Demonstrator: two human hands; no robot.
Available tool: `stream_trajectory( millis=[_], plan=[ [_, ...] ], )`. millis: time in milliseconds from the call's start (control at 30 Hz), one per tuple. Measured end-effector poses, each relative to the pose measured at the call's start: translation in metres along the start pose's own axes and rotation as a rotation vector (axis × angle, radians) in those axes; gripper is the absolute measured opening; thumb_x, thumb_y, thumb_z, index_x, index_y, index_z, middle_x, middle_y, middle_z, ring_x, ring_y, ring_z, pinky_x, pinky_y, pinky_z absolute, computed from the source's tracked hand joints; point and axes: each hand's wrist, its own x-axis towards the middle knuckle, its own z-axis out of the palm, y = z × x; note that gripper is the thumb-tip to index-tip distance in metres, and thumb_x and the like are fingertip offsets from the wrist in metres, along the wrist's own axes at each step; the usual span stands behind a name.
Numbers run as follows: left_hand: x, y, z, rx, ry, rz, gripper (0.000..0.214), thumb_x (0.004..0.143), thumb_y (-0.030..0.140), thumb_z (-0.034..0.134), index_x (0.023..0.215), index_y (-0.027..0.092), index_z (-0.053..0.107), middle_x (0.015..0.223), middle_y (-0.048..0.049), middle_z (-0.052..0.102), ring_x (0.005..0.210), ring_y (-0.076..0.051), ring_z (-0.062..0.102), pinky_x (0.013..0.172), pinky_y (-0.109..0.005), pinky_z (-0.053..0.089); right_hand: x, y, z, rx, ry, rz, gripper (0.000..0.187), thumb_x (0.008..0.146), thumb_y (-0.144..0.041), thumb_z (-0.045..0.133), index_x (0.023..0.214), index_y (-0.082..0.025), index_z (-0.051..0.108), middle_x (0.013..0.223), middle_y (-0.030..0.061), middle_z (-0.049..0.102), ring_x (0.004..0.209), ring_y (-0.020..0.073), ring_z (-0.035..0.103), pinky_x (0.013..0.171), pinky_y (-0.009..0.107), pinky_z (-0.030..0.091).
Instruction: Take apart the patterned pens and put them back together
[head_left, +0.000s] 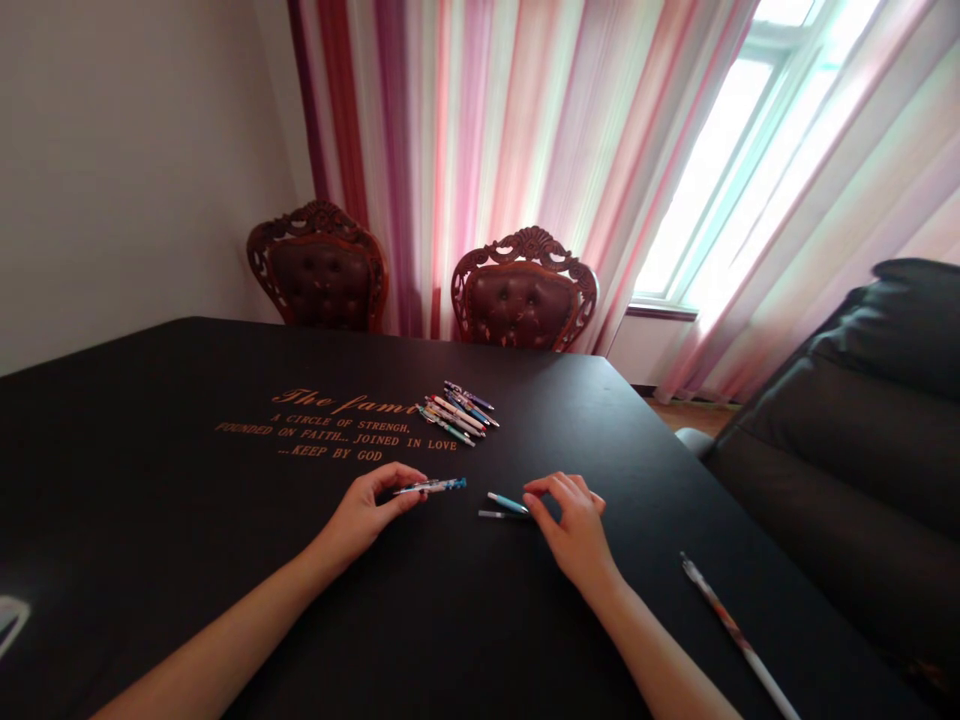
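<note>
Left hand's [373,508] fingers clamped on blue-ended pen [450,485] above worktop [420,620]. Right hand's [574,520] fingers at turquoise pen barrel's [508,503] end; can't tell if gripping. Risk: a sideways nudge could roll the thin pale tube [495,514] beside it.

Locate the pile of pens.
In the head view, the pile of pens lies near centre, by the right end of the gold lettering.

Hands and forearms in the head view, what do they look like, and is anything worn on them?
The left hand and right hand are human and ungloved. The left forearm and right forearm show no sleeves, watch or bracelet. Rings can't be ruled out, as some fingers are partly hidden.
</note>
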Motion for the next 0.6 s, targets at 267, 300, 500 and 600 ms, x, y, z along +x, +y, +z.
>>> stream_trajectory(
  millis=[267,300,500,600],
  plan=[
    [-0.001,0.001,0.000,0.041,-0.017,0.016,0.020,0.082,0.031,0.065,0.098,0.019,0.068,0.092,-0.0036,0.073,0.091,-0.022,0.066,0.087,-0.034,0.047,-0.001,-0.009,-0.002,-0.128,-0.063,-0.126,0.008,0.080,-0.024,0.068,0.087,-0.026,0.065,0.094,0.0019,0.062,0.096,0.0238,0.051,0.086,0.041,0.028],
    [-0.001,0.001,0.000,0.044,-0.019,0.019,0.020,0.082,0.031,0.065,0.098,0.019,0.068,0.093,-0.0036,0.073,0.091,-0.022,0.066,0.087,-0.034,0.047,-0.001,-0.007,-0.003,-0.153,-0.059,-0.108,0.009,0.079,-0.024,0.069,0.086,-0.025,0.064,0.094,0.0024,0.062,0.096,0.0245,0.051,0.087,0.042,0.028],
    [0.000,-0.001,0.002,0.017,-0.030,0.029,0.021,0.082,0.031,0.066,0.098,0.018,0.068,0.095,-0.0042,0.073,0.093,-0.022,0.066,0.088,-0.034,0.047,0.001,0.025,-0.017,-0.144,-0.239,-0.055,0.010,0.074,-0.025,0.073,0.080,-0.026,0.065,0.090,0.0029,0.063,0.092,0.0263,0.052,0.077,0.040,0.032],
    [0.001,-0.001,0.002,0.020,-0.030,0.032,0.020,0.082,0.031,0.066,0.097,0.018,0.068,0.095,-0.0044,0.073,0.094,-0.023,0.066,0.089,-0.034,0.048,0.003,0.035,-0.022,-0.031,-0.348,-0.069,0.004,0.080,-0.026,0.068,0.076,-0.026,0.065,0.086,0.0014,0.065,0.089,0.0244,0.054,0.077,0.039,0.035]
  ],
)
